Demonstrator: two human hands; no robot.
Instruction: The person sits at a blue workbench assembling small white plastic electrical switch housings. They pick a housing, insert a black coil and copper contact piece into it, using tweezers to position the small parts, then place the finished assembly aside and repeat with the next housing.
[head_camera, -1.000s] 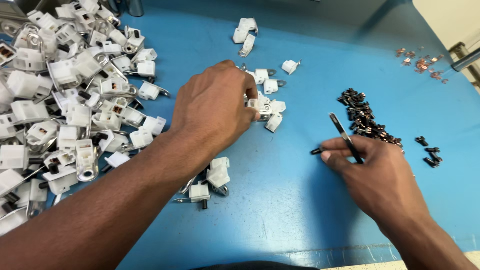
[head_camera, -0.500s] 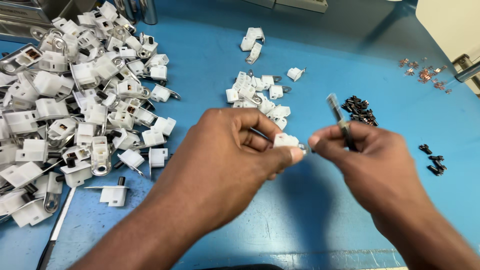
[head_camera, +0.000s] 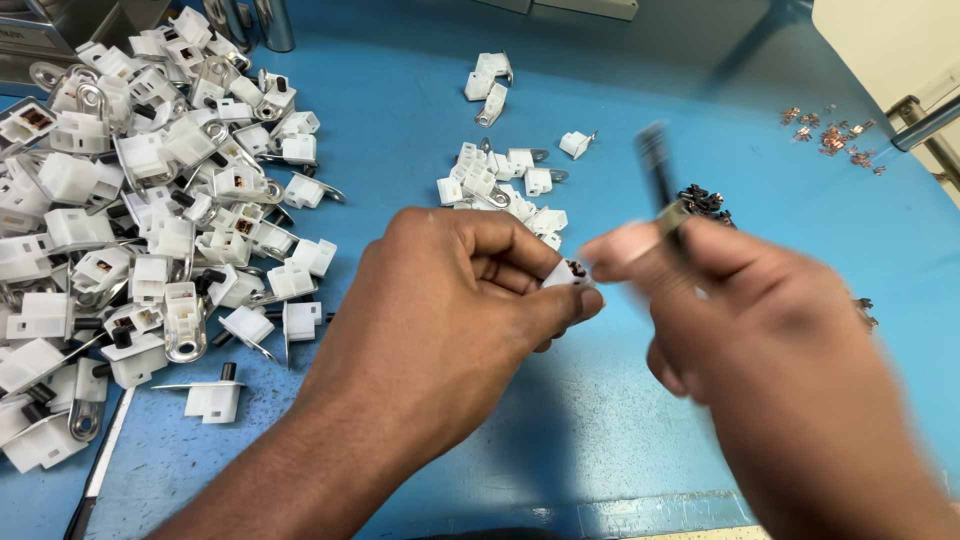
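Small white plastic housing (head_camera: 566, 273), dark opening facing up, raised above the counter (head_camera: 400, 130); slim dark tool (head_camera: 660, 185) blurred, tilted just beside it.

Blue desk (head_camera: 400, 130) fills the view, evenly lit; cream wall (head_camera: 880, 40) top right, metal rail (head_camera: 925, 125) beside it.

Left hand (head_camera: 450, 320) pinching small white plastic part (head_camera: 566, 272), blurred right hand (head_camera: 760, 350) holding dark tool (head_camera: 657, 170), blue table (head_camera: 400, 120)

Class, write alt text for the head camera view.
Left hand pinches a small white plastic part while the blurred right hand holds a thin dark tool beside it, above a blue table heaped with white parts.
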